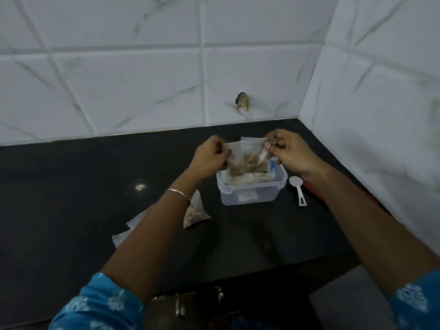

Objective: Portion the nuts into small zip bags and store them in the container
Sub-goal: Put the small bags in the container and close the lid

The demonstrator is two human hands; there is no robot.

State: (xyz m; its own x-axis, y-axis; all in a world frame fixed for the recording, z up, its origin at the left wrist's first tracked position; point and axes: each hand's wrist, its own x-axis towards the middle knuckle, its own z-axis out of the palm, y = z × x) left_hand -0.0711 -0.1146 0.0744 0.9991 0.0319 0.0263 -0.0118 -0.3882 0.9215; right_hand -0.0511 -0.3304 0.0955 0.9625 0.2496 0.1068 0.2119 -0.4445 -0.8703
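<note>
A small clear zip bag point(245, 158) with brown nuts in its bottom hangs upright above the open clear plastic container point(250, 195). My left hand point(209, 156) pinches the bag's upper left corner. My right hand point(288, 151) pinches the zip strip at its upper right. Pale contents lie in the container under the bag. Another bag holding nuts point(196, 210) lies on the black counter point(71, 186), partly hidden by my left forearm.
A white plastic scoop point(298, 189) lies just right of the container. Flat zip bags point(126, 231) lie left of my left forearm. A red object point(316, 190) shows beneath my right forearm. White tiled walls close off the counter's back and right sides.
</note>
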